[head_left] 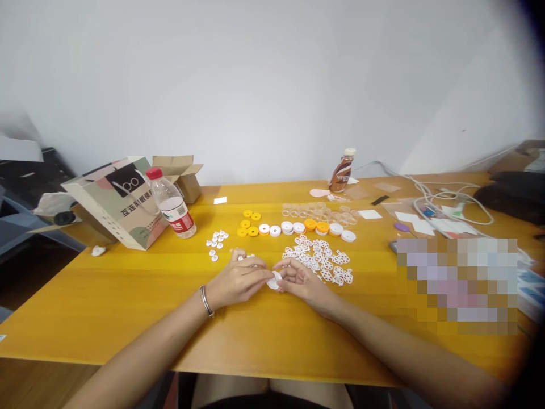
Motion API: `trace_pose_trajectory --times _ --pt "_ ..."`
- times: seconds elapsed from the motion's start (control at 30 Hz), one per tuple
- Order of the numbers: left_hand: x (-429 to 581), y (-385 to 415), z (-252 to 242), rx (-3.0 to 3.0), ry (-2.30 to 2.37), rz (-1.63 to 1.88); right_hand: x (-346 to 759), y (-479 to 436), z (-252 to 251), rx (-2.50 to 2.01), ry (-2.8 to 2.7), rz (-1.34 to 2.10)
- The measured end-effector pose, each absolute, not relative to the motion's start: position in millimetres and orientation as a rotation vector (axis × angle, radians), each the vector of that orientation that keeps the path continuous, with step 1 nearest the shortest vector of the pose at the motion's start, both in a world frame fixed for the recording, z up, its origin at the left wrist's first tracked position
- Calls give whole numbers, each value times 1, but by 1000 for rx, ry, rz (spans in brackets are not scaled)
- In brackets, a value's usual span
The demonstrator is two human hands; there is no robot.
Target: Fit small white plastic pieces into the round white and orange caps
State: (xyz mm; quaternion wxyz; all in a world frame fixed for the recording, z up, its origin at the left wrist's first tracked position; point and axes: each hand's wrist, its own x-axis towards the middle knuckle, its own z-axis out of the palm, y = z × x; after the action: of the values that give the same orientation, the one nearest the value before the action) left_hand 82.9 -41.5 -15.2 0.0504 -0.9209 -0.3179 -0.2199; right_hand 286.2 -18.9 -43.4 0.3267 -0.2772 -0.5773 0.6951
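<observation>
A small white round plastic piece [275, 280] is pinched between my two hands above the table. My left hand [239, 279], with a metal bracelet at the wrist, has its fingertips on the left side of the piece. From the other side, my right hand [301, 282] grips it with curled fingers. Just beyond my right hand lies a heap of white openwork plastic parts [315, 255]. Small white knob-like parts [218, 238] are grouped past my left hand, and a few more are partly hidden behind its fingers. Farther back runs a row of white and yellow round pieces [287, 228].
Yellow discs [247, 228] and clear rings [319, 212] lie near the row. A water bottle [170, 204], paper bag [123, 204] and open cardboard box [179, 176] stand left. At the back are a brown drink bottle [342, 171] and, rightward, tangled white cables [430, 196].
</observation>
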Motion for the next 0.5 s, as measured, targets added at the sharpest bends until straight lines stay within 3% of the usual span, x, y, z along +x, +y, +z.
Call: trace_pose_trajectory --times 0.2,0.4,0.5 --pt "85 -40 -18 -2875 -980 -794 286 -17 -46 -741 -1523 1818" --pt "89 -35 -18 -2806 -1328 -1299 287 -15 -45 -761 -1480 1840" --pt "91 -18 -15 -2697 -1485 -1354 288 -15 -44 -730 -1478 1860"
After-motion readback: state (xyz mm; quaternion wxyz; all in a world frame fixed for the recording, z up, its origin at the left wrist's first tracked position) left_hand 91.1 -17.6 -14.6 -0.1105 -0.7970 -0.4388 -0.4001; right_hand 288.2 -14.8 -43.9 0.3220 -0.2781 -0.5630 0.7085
